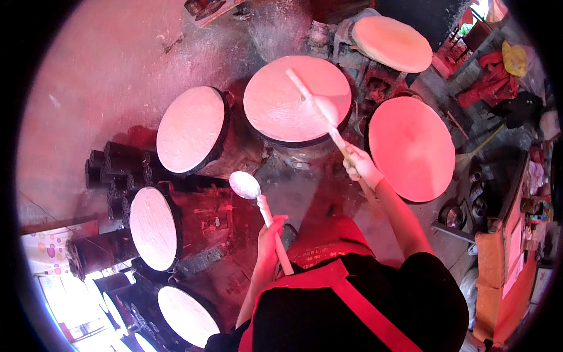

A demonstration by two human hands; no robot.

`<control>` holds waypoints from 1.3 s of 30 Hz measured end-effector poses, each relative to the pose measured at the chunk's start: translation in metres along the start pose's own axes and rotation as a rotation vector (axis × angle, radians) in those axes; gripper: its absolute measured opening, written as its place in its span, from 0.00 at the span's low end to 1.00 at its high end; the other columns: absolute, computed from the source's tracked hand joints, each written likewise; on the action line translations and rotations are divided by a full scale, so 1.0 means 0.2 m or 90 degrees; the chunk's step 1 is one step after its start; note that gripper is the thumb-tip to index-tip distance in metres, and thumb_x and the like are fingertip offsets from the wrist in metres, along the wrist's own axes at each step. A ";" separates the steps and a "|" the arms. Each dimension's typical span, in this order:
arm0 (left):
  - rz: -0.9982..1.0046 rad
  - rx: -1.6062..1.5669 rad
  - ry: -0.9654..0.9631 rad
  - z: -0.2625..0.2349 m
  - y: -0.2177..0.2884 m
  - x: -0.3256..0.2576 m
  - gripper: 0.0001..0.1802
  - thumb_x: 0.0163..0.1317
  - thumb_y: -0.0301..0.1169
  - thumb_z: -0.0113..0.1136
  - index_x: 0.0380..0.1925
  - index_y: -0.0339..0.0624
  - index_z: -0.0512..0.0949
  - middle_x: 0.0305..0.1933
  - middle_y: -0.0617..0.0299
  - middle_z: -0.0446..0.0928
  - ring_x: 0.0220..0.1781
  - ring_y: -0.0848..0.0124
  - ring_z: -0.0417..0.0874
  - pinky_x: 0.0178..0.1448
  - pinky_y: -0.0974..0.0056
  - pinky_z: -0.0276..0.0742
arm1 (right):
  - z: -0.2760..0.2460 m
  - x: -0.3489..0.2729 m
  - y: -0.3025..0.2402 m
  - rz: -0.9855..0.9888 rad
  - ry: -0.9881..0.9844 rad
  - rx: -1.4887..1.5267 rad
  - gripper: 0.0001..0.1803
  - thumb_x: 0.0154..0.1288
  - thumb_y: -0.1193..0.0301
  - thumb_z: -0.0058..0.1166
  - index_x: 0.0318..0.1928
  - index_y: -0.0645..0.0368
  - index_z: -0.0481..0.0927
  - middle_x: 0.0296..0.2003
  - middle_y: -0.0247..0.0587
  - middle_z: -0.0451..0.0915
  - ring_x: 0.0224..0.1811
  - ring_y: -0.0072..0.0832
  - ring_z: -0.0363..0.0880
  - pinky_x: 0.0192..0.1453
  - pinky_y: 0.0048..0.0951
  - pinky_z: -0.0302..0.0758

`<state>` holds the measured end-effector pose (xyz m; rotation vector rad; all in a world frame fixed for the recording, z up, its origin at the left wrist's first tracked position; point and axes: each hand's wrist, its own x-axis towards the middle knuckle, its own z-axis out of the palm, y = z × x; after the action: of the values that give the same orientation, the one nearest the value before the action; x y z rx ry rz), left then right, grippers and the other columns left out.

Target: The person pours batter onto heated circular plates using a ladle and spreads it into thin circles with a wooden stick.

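My right hand (pixel 362 166) is closed around a long pale stick-like tool (pixel 335 138), with a whitish rounded part near its far end. That end lies over the pale round sheet of batter (pixel 272 100) on the middle griddle; whether it touches, I cannot tell. A ladle (pixel 244 185) with a round metal bowl and a wooden handle is in my left hand (pixel 270 237), its fingers wrapped round the handle. The bowl hangs above the floor, left of my red apron (pixel 328 240), apart from the griddles.
Other pale-topped round griddles curve around me: right (pixel 412 149), back right (pixel 392 44), back left (pixel 190 130), left (pixel 153 229) and front left (pixel 186 315). Dark cylinders (pixel 122 158) are stacked by the left wall. Metal pots (pixel 453 215) and an orange-sided cabinet (pixel 489 264) stand at the right.
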<state>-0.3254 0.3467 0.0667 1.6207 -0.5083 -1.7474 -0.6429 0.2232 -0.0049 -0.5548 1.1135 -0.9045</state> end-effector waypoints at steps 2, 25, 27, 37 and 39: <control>0.010 -0.014 0.009 0.05 -0.02 0.01 0.14 0.62 0.34 0.56 0.46 0.40 0.76 0.48 0.67 0.76 0.52 0.77 0.72 0.58 0.69 0.65 | -0.04 0.04 -0.10 -0.043 -0.018 0.020 0.22 0.74 0.55 0.36 0.66 0.34 0.62 0.20 0.27 0.65 0.11 0.16 0.55 0.13 0.21 0.53; 0.065 -0.120 -0.078 0.15 0.25 0.04 0.08 0.67 0.30 0.53 0.43 0.41 0.69 0.28 0.68 0.67 0.21 0.82 0.64 0.20 0.77 0.56 | 0.20 0.04 -0.03 -0.268 0.270 0.053 0.20 0.69 0.69 0.48 0.61 0.48 0.73 0.20 0.17 0.64 0.13 0.09 0.54 0.14 0.15 0.53; 0.065 -0.106 -0.092 0.15 0.24 0.06 0.09 0.67 0.29 0.53 0.44 0.39 0.69 0.29 0.66 0.68 0.22 0.81 0.64 0.20 0.78 0.57 | 0.21 0.08 0.07 -0.316 0.316 0.022 0.20 0.69 0.70 0.50 0.61 0.53 0.73 0.25 0.16 0.70 0.16 0.08 0.55 0.17 0.15 0.54; 0.000 -0.071 -0.178 0.13 0.28 0.16 0.06 0.67 0.31 0.53 0.37 0.43 0.68 0.28 0.68 0.68 0.21 0.81 0.64 0.19 0.77 0.56 | 0.11 0.10 -0.16 -0.147 0.165 -0.066 0.21 0.70 0.70 0.43 0.63 0.49 0.71 0.17 0.20 0.62 0.10 0.12 0.52 0.12 0.19 0.50; 0.023 -0.044 -0.156 0.13 0.32 0.27 0.06 0.67 0.31 0.52 0.35 0.44 0.67 0.26 0.68 0.67 0.20 0.81 0.64 0.19 0.76 0.56 | 0.14 -0.01 -0.08 -0.100 0.109 -0.090 0.21 0.71 0.69 0.42 0.64 0.50 0.69 0.16 0.19 0.61 0.10 0.12 0.51 0.12 0.19 0.49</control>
<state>-0.3364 0.2606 0.0772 1.3502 -0.5802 -1.9256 -0.6226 0.2150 0.0200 -0.6993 1.3096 -1.0295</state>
